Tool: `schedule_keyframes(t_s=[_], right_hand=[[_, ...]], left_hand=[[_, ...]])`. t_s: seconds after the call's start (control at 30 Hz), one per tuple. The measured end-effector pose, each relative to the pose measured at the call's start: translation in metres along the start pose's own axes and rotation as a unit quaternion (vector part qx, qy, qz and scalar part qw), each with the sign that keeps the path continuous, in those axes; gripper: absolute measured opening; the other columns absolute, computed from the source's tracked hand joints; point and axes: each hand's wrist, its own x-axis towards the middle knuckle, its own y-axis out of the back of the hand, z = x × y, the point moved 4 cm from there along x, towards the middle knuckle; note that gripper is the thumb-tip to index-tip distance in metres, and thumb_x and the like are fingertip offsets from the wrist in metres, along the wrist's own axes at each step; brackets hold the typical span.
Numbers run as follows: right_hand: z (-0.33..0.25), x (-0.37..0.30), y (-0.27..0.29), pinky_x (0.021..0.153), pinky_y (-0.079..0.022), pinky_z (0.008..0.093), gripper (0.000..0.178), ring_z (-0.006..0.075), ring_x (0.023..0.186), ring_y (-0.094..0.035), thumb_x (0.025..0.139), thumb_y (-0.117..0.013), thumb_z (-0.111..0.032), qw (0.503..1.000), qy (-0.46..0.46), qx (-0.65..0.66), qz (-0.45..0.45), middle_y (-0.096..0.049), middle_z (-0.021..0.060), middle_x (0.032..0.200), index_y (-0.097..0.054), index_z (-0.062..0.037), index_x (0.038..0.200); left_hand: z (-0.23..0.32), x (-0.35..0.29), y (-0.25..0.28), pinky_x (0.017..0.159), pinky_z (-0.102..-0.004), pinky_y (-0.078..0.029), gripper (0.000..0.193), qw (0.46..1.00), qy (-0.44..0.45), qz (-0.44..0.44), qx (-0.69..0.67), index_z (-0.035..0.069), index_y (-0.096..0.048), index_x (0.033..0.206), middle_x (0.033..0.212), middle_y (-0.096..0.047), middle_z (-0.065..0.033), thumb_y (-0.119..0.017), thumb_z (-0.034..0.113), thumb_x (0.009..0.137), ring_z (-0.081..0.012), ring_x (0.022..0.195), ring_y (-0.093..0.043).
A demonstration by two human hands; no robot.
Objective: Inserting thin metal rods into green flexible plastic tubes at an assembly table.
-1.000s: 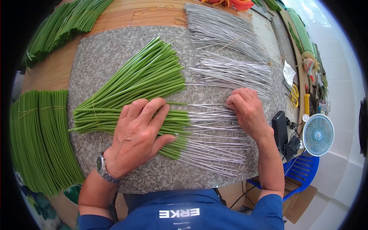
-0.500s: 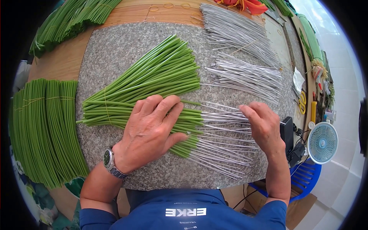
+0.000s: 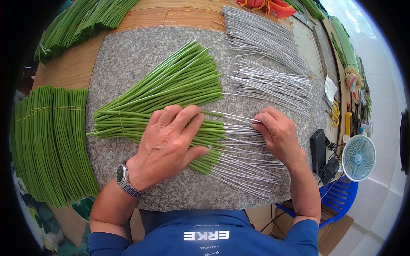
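Note:
A fanned bundle of green hollow-looking stems (image 3: 171, 81) lies on the grey speckled board, tied near its left end by a thin elastic band (image 3: 120, 112). My left hand (image 3: 164, 147) rests flat across the lower part of this bundle, thumb and fingers spread. Silvery wires (image 3: 252, 155) stick out to the right from the ends of the stems under it. Thumb and fingertips of my right hand (image 3: 275, 132) are pinched on a wire (image 3: 237, 116) that runs to a stem end above the others. My left palm hides the middle of those stems.
Two piles of loose wires, a larger one (image 3: 265, 36) and a smaller one (image 3: 273, 85), lie at the upper right. Tied green bundles (image 3: 51, 141) fill the left side. Yellow-handled scissors (image 3: 335, 114), a black box (image 3: 317, 150) and a small fan (image 3: 359, 158) are at the right.
My right hand has moved left along the wires, closer to the stem ends, its fingers now pinched on the upper wire. My left hand stays in place.

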Motion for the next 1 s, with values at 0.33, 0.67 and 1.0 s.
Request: schedule_keyframes(t_s=[0.33, 0.67, 1.0], right_hand=[[-0.021, 0.022, -0.023, 0.071, -0.057, 0.0419, 0.01, 0.0275, 0.086, -0.068, 0.096, -0.071, -0.01, 0.996, 0.08, -0.042, 0.002, -0.063, 0.0076, 0.096, -0.062, -0.0086, 0.1], [0.008, -0.005, 0.004, 0.071, -0.055, 0.0415, 0.042, 0.0255, 0.085, -0.067, 0.095, -0.08, -0.017, 0.991, -0.013, -0.095, 0.09, -0.067, 0.0038, 0.094, -0.075, -0.0157, 0.137], [0.008, -0.012, -0.008, 0.065, -0.049, 0.041, 0.052, 0.0241, 0.072, -0.062, 0.091, -0.075, -0.004, 0.986, -0.036, -0.117, 0.112, -0.062, 0.0024, 0.079, -0.077, -0.0213, 0.14]], left_hand=[[0.001, 0.0, 0.002, 0.109, -0.0473, -0.045, 0.07, 1.0, -0.009, -0.006, -0.001, -0.001, -0.069, 0.138, 0.145, -0.059, -0.0102, -0.085, 0.043, 0.086, -0.0332, 0.128, -0.054], [0.004, 0.0, 0.004, 0.112, -0.0473, -0.043, 0.073, 1.0, -0.007, -0.007, 0.021, 0.002, -0.068, 0.143, 0.148, -0.059, -0.0091, -0.088, 0.04, 0.083, -0.0335, 0.134, -0.052], [0.005, 0.003, 0.002, 0.118, -0.0491, -0.041, 0.076, 0.999, 0.0, -0.033, 0.04, 0.0, -0.067, 0.146, 0.155, -0.061, -0.0127, -0.086, 0.044, 0.087, -0.0361, 0.134, -0.055]])
